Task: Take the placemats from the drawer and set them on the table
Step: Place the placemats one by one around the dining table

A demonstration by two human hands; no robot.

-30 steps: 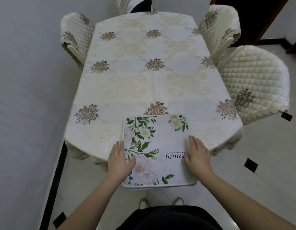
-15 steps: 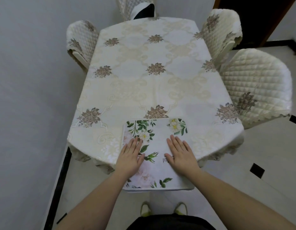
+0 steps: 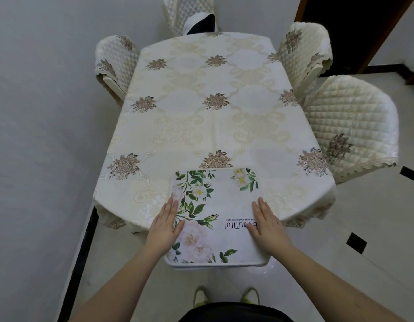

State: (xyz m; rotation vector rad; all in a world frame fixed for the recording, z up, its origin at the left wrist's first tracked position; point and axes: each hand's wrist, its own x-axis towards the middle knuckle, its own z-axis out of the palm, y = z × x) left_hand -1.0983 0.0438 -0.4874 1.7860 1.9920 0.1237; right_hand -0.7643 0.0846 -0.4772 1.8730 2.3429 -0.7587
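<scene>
- Pale grey walls close off the far and left sides of the room, above a glossy cream tile floor (image 3: pixel 375 228) with small black diamond insets.
- Filling the middle, a long table (image 3: pixel 213 124) wears a cream damask cloth with scrollwork and brown embroidered flower clusters; its hem hangs over the near edge.
- Quilted cream covers with scalloped trim dress the chairs: two on the right (image 3: pixel 349 126), one on the left (image 3: pixel 116 59), one at the far end.
- At the near edge of the table lies the placemat (image 3: pixel 215 205), a rounded-corner rectangle, white with green leaves, white and blush flowers and the word "Beautiful" printed upside down; its near part juts out past the table edge.
- Left hand (image 3: pixel 164 228) lies flat on the mat's left edge, fingers straight and pressed together.
- Right hand (image 3: pixel 268 225) lies flat on the right edge, fingers likewise together.
</scene>
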